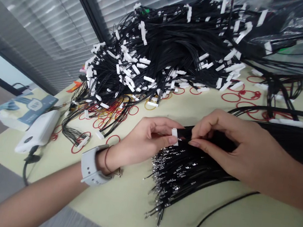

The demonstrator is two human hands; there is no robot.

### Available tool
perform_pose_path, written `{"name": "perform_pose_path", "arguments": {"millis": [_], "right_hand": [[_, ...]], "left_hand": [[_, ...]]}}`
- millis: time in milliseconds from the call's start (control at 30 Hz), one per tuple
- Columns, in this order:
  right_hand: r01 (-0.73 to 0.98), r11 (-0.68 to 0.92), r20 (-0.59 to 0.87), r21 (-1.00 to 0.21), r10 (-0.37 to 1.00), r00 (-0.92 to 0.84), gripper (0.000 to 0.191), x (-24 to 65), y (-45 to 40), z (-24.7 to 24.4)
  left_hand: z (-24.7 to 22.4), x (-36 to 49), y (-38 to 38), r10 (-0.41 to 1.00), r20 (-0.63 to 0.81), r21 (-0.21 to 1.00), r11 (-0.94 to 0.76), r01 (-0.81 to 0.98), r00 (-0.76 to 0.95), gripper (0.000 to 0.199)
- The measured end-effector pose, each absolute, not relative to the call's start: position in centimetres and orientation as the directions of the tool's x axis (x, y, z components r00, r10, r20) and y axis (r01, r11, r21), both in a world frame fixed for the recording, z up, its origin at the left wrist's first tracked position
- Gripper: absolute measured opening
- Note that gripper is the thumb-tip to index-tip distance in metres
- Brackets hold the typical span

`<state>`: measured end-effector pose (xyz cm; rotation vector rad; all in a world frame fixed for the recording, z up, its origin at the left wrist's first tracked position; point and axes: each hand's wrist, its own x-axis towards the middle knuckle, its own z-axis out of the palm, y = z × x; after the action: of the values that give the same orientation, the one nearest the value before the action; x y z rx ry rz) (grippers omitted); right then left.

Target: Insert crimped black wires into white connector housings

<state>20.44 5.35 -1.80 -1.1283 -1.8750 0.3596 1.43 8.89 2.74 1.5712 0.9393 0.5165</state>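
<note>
My left hand (151, 139) pinches a small white connector housing (174, 136) between thumb and fingers. Just to its right, my right hand (221, 143) is closed, thumb against fingertips, on a thin black wire close to the connector; the wire's end is hard to make out. Below both hands lies a thick bundle of black wires (187, 179), its bare silvery metal terminals fanned out toward the left. One single black wire (222, 209) lies apart, nearer the table's front edge.
Behind, a large heap of black cables (175, 47) with white connectors rests against the blinds. Red rubber bands (231, 97) are scattered on the pale table (119, 204). At left are a white device (38, 131) with a plugged-in cable and a tissue pack (27, 108).
</note>
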Motion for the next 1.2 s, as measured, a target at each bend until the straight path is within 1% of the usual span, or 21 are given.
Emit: {"name": "perform_pose_path", "arguments": {"millis": [233, 333, 467, 567, 700, 867, 1000, 1200], "right_hand": [[0.557, 0.546, 0.544, -0.626, 0.818, -0.190, 0.008, 20.3, 5.4, -1.6], [0.566, 0.528, 0.531, -0.633, 0.828, -0.179, 0.008, 20.2, 5.2, -1.4], [0.589, 0.540, 0.545, -0.601, 0.816, -0.193, 0.008, 20.1, 4.9, -1.3], [0.589, 0.552, 0.551, -0.591, 0.809, -0.206, 0.009, 20.2, 4.9, -1.3], [0.551, 0.549, 0.537, -0.628, 0.819, -0.202, 0.007, 20.1, 5.1, -1.3], [0.506, 0.543, 0.518, -0.670, 0.830, -0.206, 0.007, 20.0, 5.1, -1.0], [0.548, 0.532, 0.515, -0.646, 0.833, -0.203, 0.009, 20.0, 4.7, -0.9], [0.572, 0.576, 0.573, -0.584, 0.792, -0.211, 0.010, 20.0, 4.8, -0.8]], "left_hand": [[2.6, 1.4, 9.0, 0.800, -0.137, 0.957, -0.045, 0.286, 0.584, 0.023], [2.5, 1.4, 8.7, 0.799, -0.135, 0.961, -0.038, 0.273, 0.587, 0.024], [2.3, 1.6, 8.2, 0.817, -0.113, 0.974, -0.023, 0.227, 0.565, 0.027], [2.4, 1.8, 8.2, 0.832, -0.142, 0.972, 0.016, 0.233, 0.536, 0.026], [2.8, 1.9, 8.5, 0.825, -0.199, 0.965, 0.071, 0.251, 0.529, 0.023], [2.5, 1.8, 8.8, 0.816, -0.182, 0.973, 0.070, 0.218, 0.549, 0.022], [1.9, 1.8, 8.8, 0.809, -0.135, 0.984, 0.044, 0.171, 0.572, 0.025], [2.4, 1.9, 8.6, 0.801, -0.107, 0.986, 0.008, 0.168, 0.589, 0.025]]}}
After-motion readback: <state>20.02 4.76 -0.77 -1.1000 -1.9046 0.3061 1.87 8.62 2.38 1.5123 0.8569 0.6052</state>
